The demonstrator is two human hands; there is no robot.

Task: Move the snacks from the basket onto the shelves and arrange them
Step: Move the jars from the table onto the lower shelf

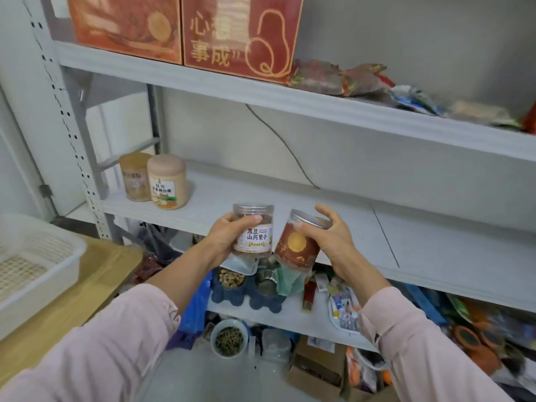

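Observation:
My left hand (pixel 224 237) grips a clear snack jar with a white label (pixel 255 233), held upright just in front of the middle shelf (pixel 333 224). My right hand (pixel 330 239) holds a brown jar with a silver lid (pixel 298 243), tilted to the left, right beside the first jar. Both jars hover at the shelf's front edge. Two beige jars (pixel 166 181) stand at the shelf's left end. The white basket (pixel 37 256) sits on a wooden table at the left; what shows of its inside looks empty.
Red gift boxes (pixel 240 33) and loose snack packets (pixel 362 79) fill the top shelf. A black cable (pixel 278 137) hangs down the back wall. Lower shelves and the floor are cluttered with bowls, bags and boxes. The shelf post (pixel 63 117) stands at the left.

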